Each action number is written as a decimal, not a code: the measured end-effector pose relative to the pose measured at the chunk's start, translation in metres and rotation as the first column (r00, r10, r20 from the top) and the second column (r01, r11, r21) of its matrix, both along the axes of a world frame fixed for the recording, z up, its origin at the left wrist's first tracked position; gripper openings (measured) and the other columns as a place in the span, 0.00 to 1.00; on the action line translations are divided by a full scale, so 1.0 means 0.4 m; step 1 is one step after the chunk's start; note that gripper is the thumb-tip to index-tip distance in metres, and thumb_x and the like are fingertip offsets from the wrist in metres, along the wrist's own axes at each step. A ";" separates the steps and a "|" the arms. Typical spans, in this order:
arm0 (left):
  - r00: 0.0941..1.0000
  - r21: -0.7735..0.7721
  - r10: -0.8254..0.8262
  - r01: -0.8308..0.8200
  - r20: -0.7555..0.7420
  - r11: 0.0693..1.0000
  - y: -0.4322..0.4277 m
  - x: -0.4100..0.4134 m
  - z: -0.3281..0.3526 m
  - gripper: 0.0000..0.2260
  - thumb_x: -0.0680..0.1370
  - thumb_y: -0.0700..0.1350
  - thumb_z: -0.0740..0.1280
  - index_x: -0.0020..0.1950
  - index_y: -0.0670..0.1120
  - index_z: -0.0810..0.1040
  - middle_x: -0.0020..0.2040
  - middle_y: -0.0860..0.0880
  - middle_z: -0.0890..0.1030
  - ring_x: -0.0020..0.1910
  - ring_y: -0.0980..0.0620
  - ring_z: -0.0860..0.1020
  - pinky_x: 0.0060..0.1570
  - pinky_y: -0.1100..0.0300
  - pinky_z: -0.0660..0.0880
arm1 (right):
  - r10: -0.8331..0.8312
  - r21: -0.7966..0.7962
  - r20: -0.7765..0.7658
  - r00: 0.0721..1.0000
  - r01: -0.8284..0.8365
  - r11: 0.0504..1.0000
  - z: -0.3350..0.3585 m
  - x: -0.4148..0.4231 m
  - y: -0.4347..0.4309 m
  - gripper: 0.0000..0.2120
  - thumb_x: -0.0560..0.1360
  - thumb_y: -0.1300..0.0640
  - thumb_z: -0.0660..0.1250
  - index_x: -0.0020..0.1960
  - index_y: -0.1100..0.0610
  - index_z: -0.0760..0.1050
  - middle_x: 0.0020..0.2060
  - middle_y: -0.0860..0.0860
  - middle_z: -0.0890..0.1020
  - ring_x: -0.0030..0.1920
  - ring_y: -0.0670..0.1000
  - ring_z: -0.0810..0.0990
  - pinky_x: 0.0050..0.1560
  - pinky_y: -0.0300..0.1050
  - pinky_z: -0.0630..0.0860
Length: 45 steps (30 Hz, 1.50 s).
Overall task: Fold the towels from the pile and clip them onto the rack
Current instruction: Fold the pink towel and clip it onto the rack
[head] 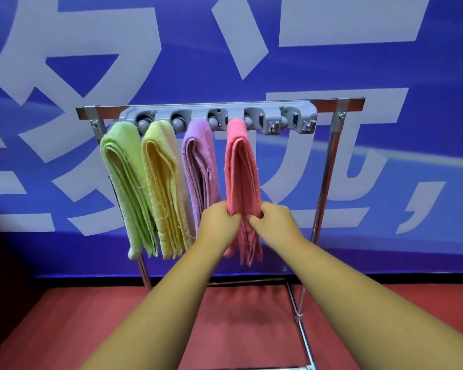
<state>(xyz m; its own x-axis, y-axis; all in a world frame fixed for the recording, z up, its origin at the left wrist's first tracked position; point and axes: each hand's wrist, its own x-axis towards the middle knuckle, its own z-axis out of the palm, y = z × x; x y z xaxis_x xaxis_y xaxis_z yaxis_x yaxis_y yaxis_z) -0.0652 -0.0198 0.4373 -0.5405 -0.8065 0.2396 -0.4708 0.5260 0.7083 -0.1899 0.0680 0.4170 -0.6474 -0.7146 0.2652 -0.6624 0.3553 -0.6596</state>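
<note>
Head view of a metal rack [329, 166] on a red floor [51, 324], before a blue banner [385, 76] with large pale characters. Along the top bar, a grey clip strip [217, 116] with five holders. Four folded towels hanging from the four leftmost holders, left to right: green towel [123, 182], yellow towel [162, 188], purple towel [198, 166], pink towel [242, 172]. Fifth holder [300, 121], at the right end of the strip, without a towel. Towels side by side, lower ends fanned slightly apart, green and yellow close together near the bottom.

Left hand [219, 222] closed on the left edge of the pink towel, about two thirds of the way down its length, fingers curled around the folded layers. Right hand [275, 220] closed on the right edge at the same height, thumb and fingers pinching the cloth. Both hands nearly touching across the front of the towel, its lower end hanging loose beneath them. Both forearms bare, reaching up from the bottom of the frame. Purple towel just left of the left hand, partly hidden behind it. Towel pile not in view.
</note>
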 end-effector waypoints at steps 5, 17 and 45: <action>1.000 -0.022 -0.021 0.021 -0.014 1.000 -0.004 0.017 -0.028 0.08 0.76 0.40 0.68 0.37 0.45 0.77 0.32 0.52 0.78 0.39 0.46 0.79 0.31 0.63 0.66 | 0.049 0.096 -0.093 0.994 -0.040 0.995 -0.041 0.005 -0.002 0.07 0.80 0.54 0.68 0.52 0.54 0.83 0.47 0.56 0.87 0.50 0.61 0.84 0.48 0.52 0.80; 1.000 -0.004 -0.002 0.002 -0.021 1.000 -0.003 0.042 -0.027 0.05 0.76 0.41 0.67 0.40 0.43 0.77 0.34 0.49 0.80 0.38 0.44 0.79 0.33 0.61 0.71 | 0.094 0.073 0.009 0.995 -0.095 0.993 -0.051 0.038 0.002 0.09 0.79 0.47 0.70 0.51 0.51 0.83 0.43 0.52 0.86 0.46 0.56 0.83 0.45 0.49 0.80; 0.995 -0.049 -0.098 0.099 0.017 0.994 0.041 0.036 -0.107 0.11 0.79 0.45 0.71 0.41 0.52 0.71 0.35 0.56 0.75 0.33 0.60 0.73 0.33 0.65 0.67 | 0.166 0.108 0.022 0.986 -0.167 0.980 -0.069 0.014 0.036 0.07 0.84 0.54 0.65 0.52 0.56 0.80 0.46 0.51 0.86 0.48 0.55 0.82 0.49 0.49 0.77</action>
<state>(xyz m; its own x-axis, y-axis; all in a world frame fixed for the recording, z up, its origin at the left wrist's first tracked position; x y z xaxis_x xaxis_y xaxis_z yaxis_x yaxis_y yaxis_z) -0.0507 -0.0034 0.3945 -0.6207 -0.7362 0.2697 -0.4248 0.6049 0.6735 -0.1845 0.0823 0.3895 -0.5195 -0.8369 0.1723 -0.7101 0.3107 -0.6319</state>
